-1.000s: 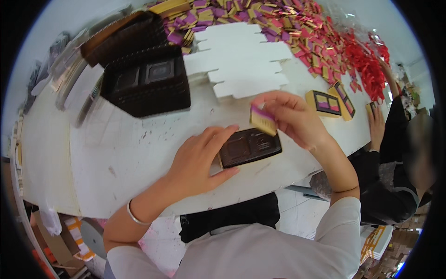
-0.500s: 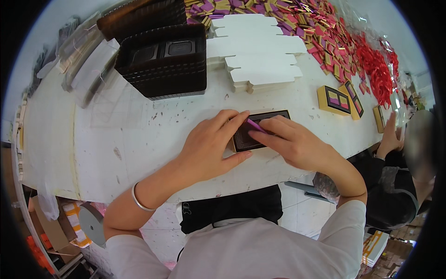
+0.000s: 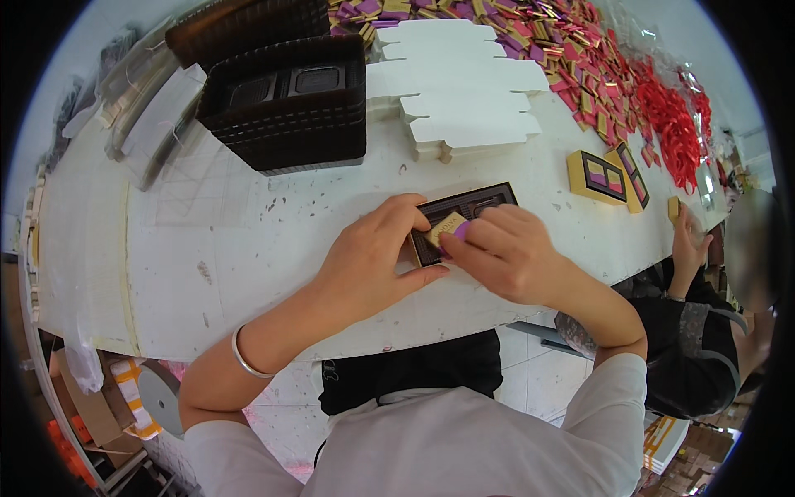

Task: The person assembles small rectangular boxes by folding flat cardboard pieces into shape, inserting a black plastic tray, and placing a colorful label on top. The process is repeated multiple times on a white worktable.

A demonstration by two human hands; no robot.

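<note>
A shallow gold-sided box [image 3: 414, 250] with a dark brown, compartmented insert [image 3: 478, 201] lies on the table before me. My left hand [image 3: 370, 253] clasps its left end, fingers at the far side and thumb along the near edge. In my right hand [image 3: 512, 253] is a flat gold-and-purple wrapped square [image 3: 448, 229], pinched between thumb and fingers. The square is tilted over the insert's left compartment, gold face showing; I cannot tell whether it touches the bottom. My right hand covers the insert's right part.
Beyond the box stand stacked dark plastic trays [image 3: 286, 116] and a pile of flat white cartons [image 3: 464, 83]. Wrapped squares [image 3: 571, 62] heap up behind them, with red ribbons [image 3: 675, 124] farther right. Filled boxes [image 3: 598, 176] stand at right, near a co-worker's hand [image 3: 687, 247].
The wrapped square has turned from edge-on to showing its gold face and moved lower, away from my left fingertips. The co-worker's hand has shifted to a small gold box at far right.
</note>
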